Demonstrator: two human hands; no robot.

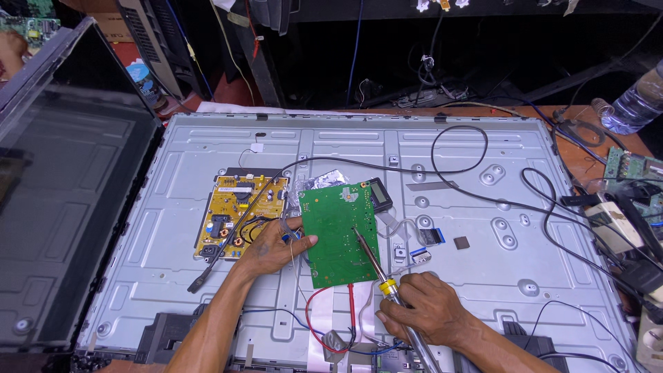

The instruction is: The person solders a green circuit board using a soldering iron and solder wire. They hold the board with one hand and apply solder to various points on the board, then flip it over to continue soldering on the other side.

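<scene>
My left hand (pixel 276 247) grips the left edge of a green circuit board (pixel 338 231), holding it tilted over the grey metal back of a flat-screen panel (pixel 456 276). Clasped in my right hand (pixel 421 307) is a soldering iron (pixel 376 266) with a yellow collar, and its tip rests on the middle of the green board. A yellow power board (pixel 238 214) is mounted just left of my left hand. Red and black wires (pixel 324 324) lie between my forearms.
A dark screen panel (pixel 62 186) leans at the left. Black cables (pixel 476 173) loop across the metal back. A small meter (pixel 378 193) lies behind the green board. A water bottle (pixel 639 100), small circuit boards (pixel 628 166) and a power strip (pixel 621 228) crowd the right side.
</scene>
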